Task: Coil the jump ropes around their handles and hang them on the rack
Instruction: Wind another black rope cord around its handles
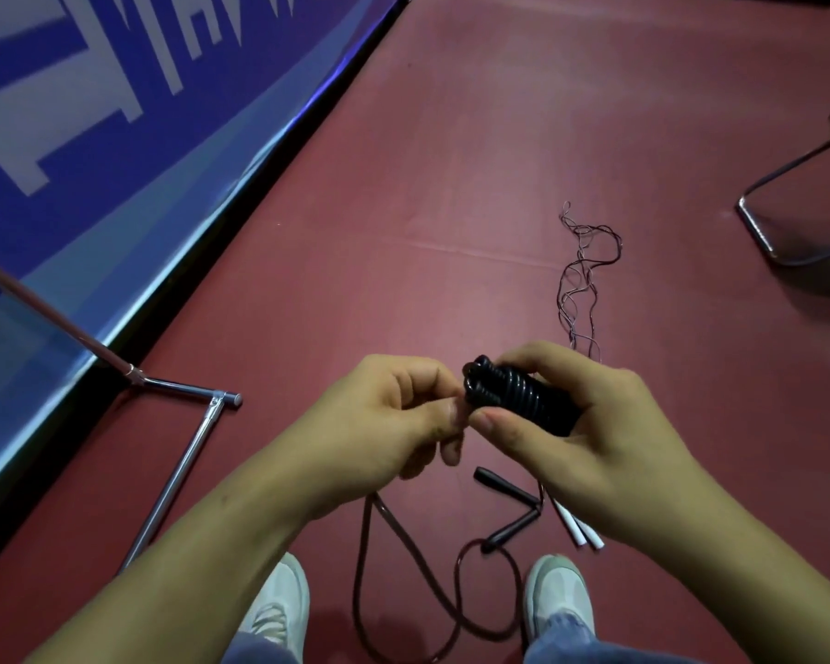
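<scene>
I'm mid-wind: my right hand (590,424) clamps the glossy black coil of plastic jump rope (509,393) above the red floor (451,160), my left hand (384,419) pinches its tail, so next I'd wrap the remaining slack.

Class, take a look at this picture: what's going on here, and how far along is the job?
A person stands over a red floor, winding a jump rope. The right hand grips the coiled black jump rope while the left hand pinches at its end. Black handles with a loose dark rope, and white handles with a tangled thin rope, lie uncoiled by the feet. Nothing visibly hangs on the metal rack frame.
</scene>
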Demonstrator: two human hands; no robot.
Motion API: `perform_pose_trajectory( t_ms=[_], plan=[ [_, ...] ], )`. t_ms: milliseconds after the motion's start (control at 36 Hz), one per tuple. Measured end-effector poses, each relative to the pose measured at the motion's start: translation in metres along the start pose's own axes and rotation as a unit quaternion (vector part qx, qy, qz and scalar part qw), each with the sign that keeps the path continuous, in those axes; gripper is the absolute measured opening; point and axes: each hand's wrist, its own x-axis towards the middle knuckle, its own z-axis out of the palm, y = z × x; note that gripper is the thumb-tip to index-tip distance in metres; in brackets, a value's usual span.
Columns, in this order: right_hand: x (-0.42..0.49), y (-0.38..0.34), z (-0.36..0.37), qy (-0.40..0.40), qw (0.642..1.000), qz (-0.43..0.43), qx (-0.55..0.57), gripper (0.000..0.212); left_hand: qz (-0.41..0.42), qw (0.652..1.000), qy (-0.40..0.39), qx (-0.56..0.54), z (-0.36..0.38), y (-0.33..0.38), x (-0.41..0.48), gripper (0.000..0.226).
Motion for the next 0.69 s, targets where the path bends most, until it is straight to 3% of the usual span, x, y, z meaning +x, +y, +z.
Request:
perform_pose_trajectory(
  t_ms=[139,250,333,472,694],
  plan=[
    [-0.002,-0.002,0.008,-0.004,0.995,-0.015,-0.099,0.040,-0.042,0.980,-0.024,0.192,-0.002,0.005,-0.001,0.020],
    [-0.002,-0.001,0.014,-0.008,0.985,-0.022,-0.172,0.042,-0.079,0.969,-0.026,0.231,0.001,0.006,-0.003,0.023],
    [-0.001,0.002,0.016,0.000,0.977,-0.021,-0.212,0.044,-0.101,0.973,-0.020,0.207,0.008,0.006,-0.004,0.035],
    [0.004,0.004,0.012,-0.005,0.972,-0.001,-0.237,0.046,-0.131,0.981,-0.008,0.144,0.013,0.007,-0.009,0.020],
    [0.002,-0.003,0.017,-0.047,0.959,-0.005,-0.278,0.051,-0.182,0.983,-0.041,-0.002,0.004,0.011,-0.009,0.025]
  ],
)
